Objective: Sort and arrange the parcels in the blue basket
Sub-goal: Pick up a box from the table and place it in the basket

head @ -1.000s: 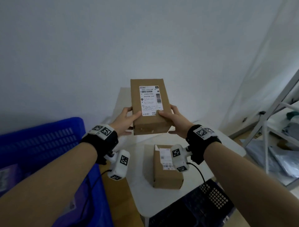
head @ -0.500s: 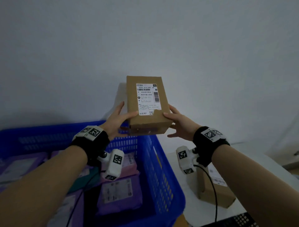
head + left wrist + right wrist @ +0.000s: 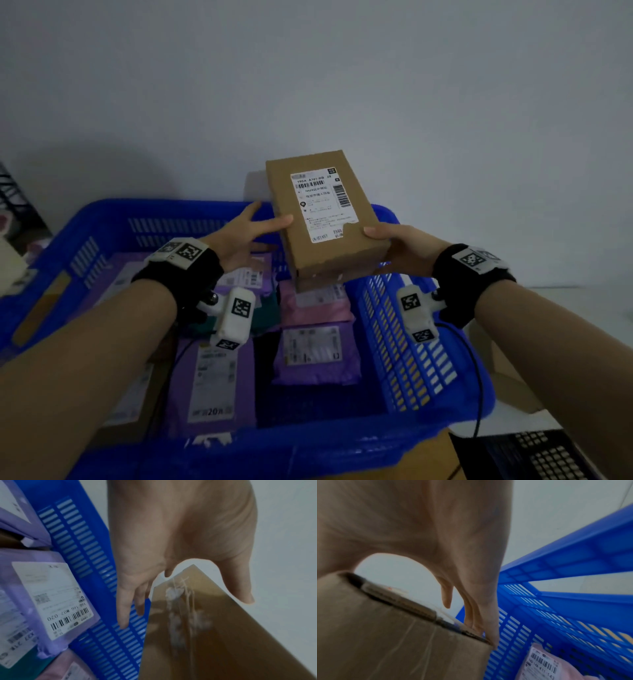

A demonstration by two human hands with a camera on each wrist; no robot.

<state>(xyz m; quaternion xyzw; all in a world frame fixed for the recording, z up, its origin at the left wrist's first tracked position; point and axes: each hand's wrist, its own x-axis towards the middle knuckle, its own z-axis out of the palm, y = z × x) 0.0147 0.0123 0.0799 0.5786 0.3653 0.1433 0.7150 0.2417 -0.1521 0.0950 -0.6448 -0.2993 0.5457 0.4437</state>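
A brown cardboard box [image 3: 318,219] with a white shipping label hangs tilted over the far right part of the blue basket [image 3: 171,212]. My right hand [image 3: 387,240] grips its right side, thumb on top and fingers underneath. My left hand [image 3: 255,222] is spread, with only the thumb touching the box's left edge. In the left wrist view the straight fingers [image 3: 123,608] hang beside the box [image 3: 214,642], over the basket wall [image 3: 96,561]. In the right wrist view the fingers [image 3: 481,615] hold the box [image 3: 385,642] at its edge, above the basket [image 3: 573,561].
Several purple mailers [image 3: 315,353], a pink one [image 3: 315,311] and a teal one [image 3: 267,308] lie in the basket, leaving a dark bare patch [image 3: 308,401] at the front right. A second cardboard box [image 3: 507,377] stands on the white table to the right. A black mesh object [image 3: 534,455] sits at the bottom right.
The box has been carried left from over the white table to over the basket. My left hand's fingers have come off the box and spread; the right hand keeps its hold.
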